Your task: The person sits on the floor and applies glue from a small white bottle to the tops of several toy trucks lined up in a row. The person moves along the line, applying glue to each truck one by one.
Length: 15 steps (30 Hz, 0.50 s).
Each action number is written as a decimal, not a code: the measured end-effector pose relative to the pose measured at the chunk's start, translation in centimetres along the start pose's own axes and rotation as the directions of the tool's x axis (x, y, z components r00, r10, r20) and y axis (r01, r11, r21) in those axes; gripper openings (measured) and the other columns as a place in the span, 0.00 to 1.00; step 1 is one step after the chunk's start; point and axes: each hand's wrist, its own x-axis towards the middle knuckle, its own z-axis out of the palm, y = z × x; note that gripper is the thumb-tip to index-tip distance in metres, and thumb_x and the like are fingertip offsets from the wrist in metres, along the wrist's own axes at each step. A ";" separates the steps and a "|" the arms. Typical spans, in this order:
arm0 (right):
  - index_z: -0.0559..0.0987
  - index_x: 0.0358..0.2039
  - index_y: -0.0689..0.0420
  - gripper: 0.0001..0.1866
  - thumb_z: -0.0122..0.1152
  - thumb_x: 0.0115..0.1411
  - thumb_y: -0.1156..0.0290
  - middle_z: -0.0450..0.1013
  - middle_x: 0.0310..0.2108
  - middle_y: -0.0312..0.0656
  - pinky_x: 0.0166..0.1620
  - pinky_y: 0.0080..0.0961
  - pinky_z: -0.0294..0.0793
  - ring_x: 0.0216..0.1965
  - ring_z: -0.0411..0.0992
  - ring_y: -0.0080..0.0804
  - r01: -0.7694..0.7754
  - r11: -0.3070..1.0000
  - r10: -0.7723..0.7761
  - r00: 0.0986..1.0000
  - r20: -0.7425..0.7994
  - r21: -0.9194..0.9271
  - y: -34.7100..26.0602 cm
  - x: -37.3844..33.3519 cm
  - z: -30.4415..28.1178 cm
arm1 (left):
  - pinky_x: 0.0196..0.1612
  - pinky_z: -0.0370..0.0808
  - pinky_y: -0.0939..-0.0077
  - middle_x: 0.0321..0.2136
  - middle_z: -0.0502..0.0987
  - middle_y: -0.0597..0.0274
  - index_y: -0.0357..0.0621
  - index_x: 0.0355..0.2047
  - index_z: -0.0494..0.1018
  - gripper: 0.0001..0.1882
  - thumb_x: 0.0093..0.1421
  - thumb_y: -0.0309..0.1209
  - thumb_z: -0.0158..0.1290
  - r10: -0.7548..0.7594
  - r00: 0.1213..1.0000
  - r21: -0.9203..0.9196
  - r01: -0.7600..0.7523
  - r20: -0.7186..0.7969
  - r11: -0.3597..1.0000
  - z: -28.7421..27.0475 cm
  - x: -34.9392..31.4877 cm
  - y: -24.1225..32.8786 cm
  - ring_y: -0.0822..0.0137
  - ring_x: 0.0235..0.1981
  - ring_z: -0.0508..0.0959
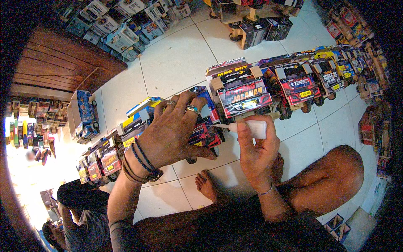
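While the left hand [176,126] spreads its fingers wide over a small painted toy truck [204,133] near the centre of the frame, pressing down on its roof with the thumb hooked under the lower edge, the right hand [256,147] pinches a small white glue bottle [254,128] between thumb and curled fingers, its thin nozzle pointing left and touching or nearly touching the truck's side. The truck seems to rest on the white tiled floor [176,63], just above the person's bare foot [206,185] and crossed legs in the lower middle of the frame. To do this gluing well, it seems wise to keep the left palm steady so that the model cannot rock, to squeeze the bottle gently so only a small bead comes out at the seam, and to keep the tip at the joint rather than on the printed panels. Whether glue is flowing cannot be told. A row of finished toy trucks [294,82] runs across the upper right of the frame, more boxed ones [121,29] crowd the upper left beside a wooden door [58,63], and another short row [98,161] stands at lower left, near a second person [79,218] sitting at the lower left edge.
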 end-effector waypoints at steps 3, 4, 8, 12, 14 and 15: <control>0.76 0.38 0.58 0.09 0.66 0.62 0.69 0.80 0.27 0.42 0.31 0.27 0.78 0.28 0.80 0.27 -0.009 1.000 0.009 1.000 -0.015 -0.010 0.3 0.2 -0.3 | 0.60 0.62 0.44 0.59 0.62 0.41 0.40 0.63 0.57 0.58 0.40 0.62 0.69 -0.002 1.000 -0.045 0.003 0.016 0.999 -0.1 -0.1 -0.1 0.39 0.59 0.68; 0.76 0.38 0.59 0.09 0.66 0.62 0.70 0.80 0.28 0.42 0.32 0.27 0.78 0.28 0.80 0.27 -0.002 1.000 0.001 1.000 -0.025 -0.009 0.4 0.2 -0.4 | 0.61 0.62 0.43 0.59 0.62 0.41 0.40 0.63 0.57 0.59 0.40 0.62 0.69 -0.005 1.000 -0.065 0.006 0.016 0.998 -0.1 0.0 0.0 0.39 0.60 0.67; 0.72 0.39 0.59 0.11 0.61 0.67 0.66 0.74 0.27 0.37 0.30 0.20 0.71 0.27 0.70 0.19 -0.025 1.000 0.025 1.000 0.006 -0.018 0.6 0.2 -0.9 | 0.62 0.60 0.42 0.59 0.62 0.40 0.40 0.64 0.57 0.59 0.40 0.61 0.69 -0.006 1.000 -0.091 0.007 0.011 0.996 -0.3 0.2 0.1 0.39 0.62 0.65; 0.75 0.40 0.59 0.11 0.66 0.63 0.69 0.80 0.31 0.43 0.35 0.27 0.78 0.32 0.79 0.27 -0.037 0.999 0.038 0.999 -0.039 0.025 0.7 0.2 -1.0 | 0.63 0.58 0.40 0.61 0.60 0.41 0.41 0.64 0.56 0.59 0.40 0.60 0.70 -0.036 0.997 -0.068 0.040 0.062 0.997 -0.3 0.1 0.1 0.39 0.63 0.63; 0.75 0.41 0.60 0.11 0.66 0.63 0.69 0.80 0.32 0.43 0.35 0.26 0.78 0.32 0.79 0.27 -0.111 0.990 0.115 0.993 -0.038 0.090 0.6 0.2 -1.1 | 0.63 0.61 0.45 0.60 0.63 0.41 0.39 0.63 0.59 0.57 0.40 0.59 0.70 -0.004 0.998 -0.122 0.011 0.055 0.992 -0.4 0.1 -0.3 0.40 0.62 0.65; 0.74 0.41 0.60 0.12 0.66 0.63 0.69 0.80 0.32 0.43 0.36 0.26 0.78 0.33 0.78 0.27 -0.080 0.989 0.089 0.994 -0.069 0.125 0.5 0.2 -1.1 | 0.63 0.62 0.47 0.59 0.65 0.41 0.39 0.62 0.60 0.57 0.40 0.58 0.71 0.008 0.999 -0.149 -0.001 0.051 0.989 -0.5 0.2 -0.6 0.41 0.61 0.66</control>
